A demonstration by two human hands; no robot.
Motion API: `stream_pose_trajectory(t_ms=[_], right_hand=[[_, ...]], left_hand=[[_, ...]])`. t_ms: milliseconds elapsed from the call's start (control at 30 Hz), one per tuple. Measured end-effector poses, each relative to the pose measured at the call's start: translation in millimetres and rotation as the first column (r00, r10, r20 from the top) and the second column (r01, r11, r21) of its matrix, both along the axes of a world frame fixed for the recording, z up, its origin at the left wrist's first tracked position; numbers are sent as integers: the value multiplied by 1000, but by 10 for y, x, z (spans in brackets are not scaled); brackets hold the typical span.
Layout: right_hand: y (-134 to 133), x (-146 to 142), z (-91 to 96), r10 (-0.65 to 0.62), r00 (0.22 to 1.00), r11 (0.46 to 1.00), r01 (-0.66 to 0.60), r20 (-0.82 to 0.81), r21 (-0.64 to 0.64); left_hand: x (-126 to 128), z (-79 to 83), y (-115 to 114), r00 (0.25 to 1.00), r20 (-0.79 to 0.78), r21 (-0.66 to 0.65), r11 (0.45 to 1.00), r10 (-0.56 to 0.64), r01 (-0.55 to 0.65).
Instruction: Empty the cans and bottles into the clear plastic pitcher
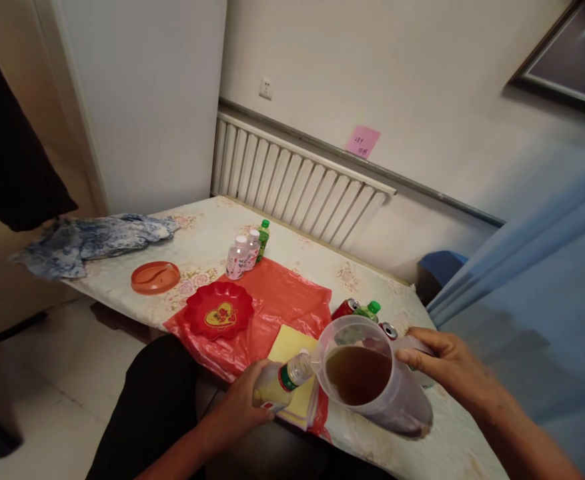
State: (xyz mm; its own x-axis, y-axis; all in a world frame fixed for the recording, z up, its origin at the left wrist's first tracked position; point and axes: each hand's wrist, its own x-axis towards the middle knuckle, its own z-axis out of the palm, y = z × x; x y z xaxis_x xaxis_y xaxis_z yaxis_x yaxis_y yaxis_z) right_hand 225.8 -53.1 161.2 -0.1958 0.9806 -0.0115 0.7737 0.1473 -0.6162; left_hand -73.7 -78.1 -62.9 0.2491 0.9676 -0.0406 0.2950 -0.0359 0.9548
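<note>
My left hand (pixel 242 403) is closed around a clear plastic bottle (pixel 275 385) with a green and red label, tilted with its open mouth up and to the right. My right hand (pixel 437 353) grips the handle of a translucent plastic pitcher (pixel 399 410), which leans toward the bottle. Brown liquid (pixel 359 373) shows inside the pitcher. The pitcher's spout meets the bottle's mouth; whether liquid is flowing I cannot tell. Beneath the bottle lies a yellow sheet or cloth (pixel 292 340) on a red plastic bag (pixel 292 293).
On the flowered table (pixel 199 230) are a red scalloped dish (pixel 199 303), an orange lid (pixel 155 277), and a patterned cloth (pixel 102 240). Two clear white-capped bottles (pixel 237 259) and a green bottle (pixel 263 243) stand farther back. Behind the pitcher are a red can (pixel 345 309) and a green-capped bottle (pixel 372 310).
</note>
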Motion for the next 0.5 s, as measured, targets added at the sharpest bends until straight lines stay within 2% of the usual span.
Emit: stream_pose_trajectory(t_ms=[167, 400, 500], right_hand=[[4, -35, 34, 39, 999, 999, -39, 27, -21], [5, -82, 68, 59, 997, 998, -59, 58, -6], [12, -112, 83, 58, 997, 998, -57, 48, -17]], left_hand=[[4, 55, 1, 1000, -31, -8, 1000, -5, 5], [14, -84, 33, 1000, 12, 31, 1000, -6, 6], [9, -93, 39, 1000, 17, 30, 999, -16, 15]])
